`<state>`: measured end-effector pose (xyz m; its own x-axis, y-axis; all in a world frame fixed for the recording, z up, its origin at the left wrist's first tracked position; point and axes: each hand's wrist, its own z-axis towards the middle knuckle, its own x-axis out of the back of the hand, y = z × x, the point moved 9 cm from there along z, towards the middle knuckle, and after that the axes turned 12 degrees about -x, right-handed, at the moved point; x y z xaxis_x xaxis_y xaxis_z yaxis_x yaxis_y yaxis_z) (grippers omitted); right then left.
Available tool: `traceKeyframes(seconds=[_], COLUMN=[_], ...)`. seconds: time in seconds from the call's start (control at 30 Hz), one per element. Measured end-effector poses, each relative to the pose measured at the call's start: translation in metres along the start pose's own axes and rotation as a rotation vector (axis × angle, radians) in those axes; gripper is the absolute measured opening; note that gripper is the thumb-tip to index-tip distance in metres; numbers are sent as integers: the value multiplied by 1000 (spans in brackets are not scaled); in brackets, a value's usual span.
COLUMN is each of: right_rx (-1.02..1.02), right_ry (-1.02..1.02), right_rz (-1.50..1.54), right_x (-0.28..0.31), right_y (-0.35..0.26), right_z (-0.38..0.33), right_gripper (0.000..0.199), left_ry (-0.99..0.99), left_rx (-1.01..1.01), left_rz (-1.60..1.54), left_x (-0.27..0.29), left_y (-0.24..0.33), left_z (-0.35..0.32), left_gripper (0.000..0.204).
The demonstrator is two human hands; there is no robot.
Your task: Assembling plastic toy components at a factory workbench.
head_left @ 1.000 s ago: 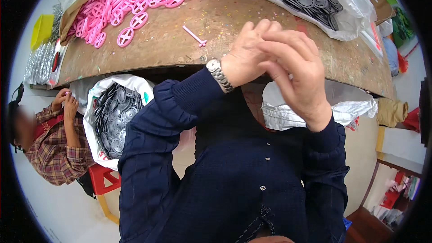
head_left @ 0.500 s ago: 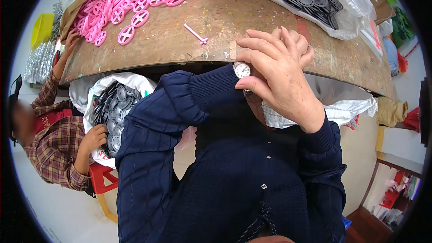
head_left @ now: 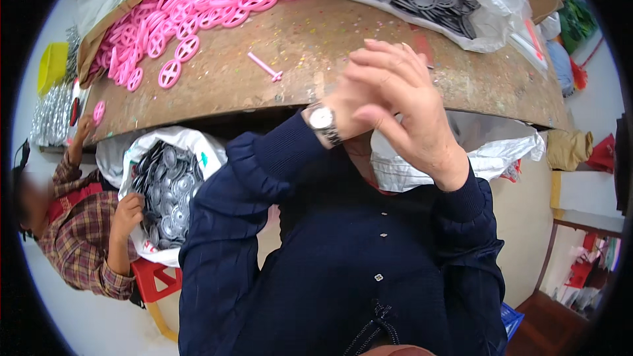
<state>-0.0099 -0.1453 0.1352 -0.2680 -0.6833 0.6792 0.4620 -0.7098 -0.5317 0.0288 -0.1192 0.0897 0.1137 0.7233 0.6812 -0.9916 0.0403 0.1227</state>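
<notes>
Both hands are raised off the counter and pressed together, right hand laid over the left hand; whether anything sits between them I cannot tell. The nearest part, a pink pin, lies on the counter at ten o'clock from them. Hands lowering blind could flick it off the edge.

Both hands raised together before the chest, right hand overlapping left hand, fingers loosely extended.
</notes>
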Motion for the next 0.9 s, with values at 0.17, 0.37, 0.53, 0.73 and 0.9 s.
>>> traceKeyframes(seconds=[0.17, 0.37, 0.53, 0.73, 0.9], right_rx=[-141, -267, -142, -98, -152], right_ry=[274, 381, 430, 389, 363], right_rz=[-67, -500, -820, -936, -842], right_x=[50, 69, 55, 43, 46], right_y=[62, 151, 167, 194, 195], right_z=[11, 27, 48, 60, 61], right_gripper=[29, 31, 27, 29, 22], left_ry=[45, 367, 563, 620, 688], left_rx=[295, 808, 931, 873, 878], left_rz=[-16, -977, -1245, -1379, -1484], left_x=[16, 5, -1, -5, -9], left_y=[-26, -46, -54, -58, -62], left_z=[-15, -63, -84, -90, -97], left_gripper=[58, 51, 52, 55, 54])
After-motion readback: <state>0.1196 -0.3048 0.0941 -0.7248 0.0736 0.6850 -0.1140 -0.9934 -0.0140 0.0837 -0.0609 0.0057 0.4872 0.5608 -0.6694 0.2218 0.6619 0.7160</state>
